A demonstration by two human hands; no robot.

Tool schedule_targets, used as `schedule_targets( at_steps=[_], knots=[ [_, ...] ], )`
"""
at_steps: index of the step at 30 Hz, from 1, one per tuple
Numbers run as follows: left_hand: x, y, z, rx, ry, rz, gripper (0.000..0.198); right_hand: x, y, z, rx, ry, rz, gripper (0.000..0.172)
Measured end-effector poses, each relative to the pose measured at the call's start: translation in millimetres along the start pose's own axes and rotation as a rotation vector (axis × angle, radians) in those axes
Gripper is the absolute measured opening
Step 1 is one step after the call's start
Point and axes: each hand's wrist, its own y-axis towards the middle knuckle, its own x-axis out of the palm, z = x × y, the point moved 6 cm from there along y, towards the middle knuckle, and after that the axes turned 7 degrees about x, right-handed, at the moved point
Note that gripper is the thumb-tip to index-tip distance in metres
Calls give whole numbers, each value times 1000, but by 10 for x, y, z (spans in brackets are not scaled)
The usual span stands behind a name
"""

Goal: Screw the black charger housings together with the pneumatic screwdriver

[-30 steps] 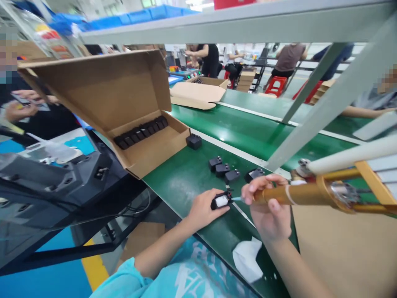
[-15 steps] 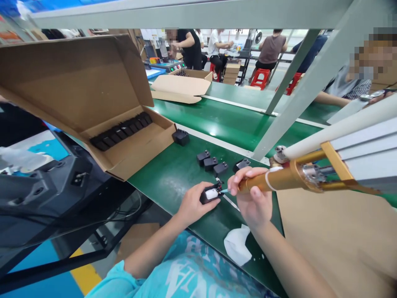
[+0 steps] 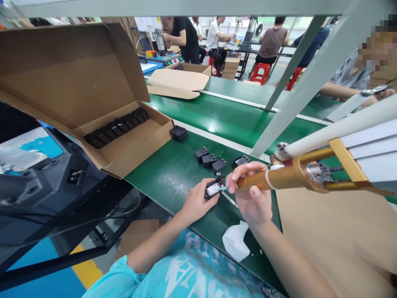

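Observation:
My left hand (image 3: 198, 200) is closed around a small black plastic housing (image 3: 211, 189), its open side up, with white material inside and thin wires at its far end. My right hand (image 3: 252, 192) wraps the front of a gold-coloured glue dispenser (image 3: 282, 178). The dispenser's pale blue nozzle (image 3: 223, 188) points left and its tip meets the housing's right end. Just beyond my hands, several black housings (image 3: 209, 159) stand on the green work surface (image 3: 167, 176). A crumpled white tissue (image 3: 236, 241) lies below my right hand.
An open cardboard box (image 3: 136, 153) at the left holds a row of black housings. A slanted grey post (image 3: 288, 89) rises behind the dispenser. Brown cardboard (image 3: 325, 231) covers the right side. Past the green belt (image 3: 217, 116), several people work, one at the far right.
The housing has turned slightly in my left hand, and the nozzle tip now reaches further over its white inside. My right hand keeps its grip. The whole view has shifted a little.

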Motion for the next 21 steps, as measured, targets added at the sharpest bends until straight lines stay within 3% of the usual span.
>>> schedule_targets(
  at_steps=[9,16,21],
  knots=[
    [153,53,159,92,-85,17,38,42,1,-3,7,52,-33,27],
    [155,66,217,147,-134,74,35,19,0,-17,-18,-8,-8,18],
    [142,53,188,124,-124,57,36,24,8,-12,-7,15,-27,23]
  ],
)
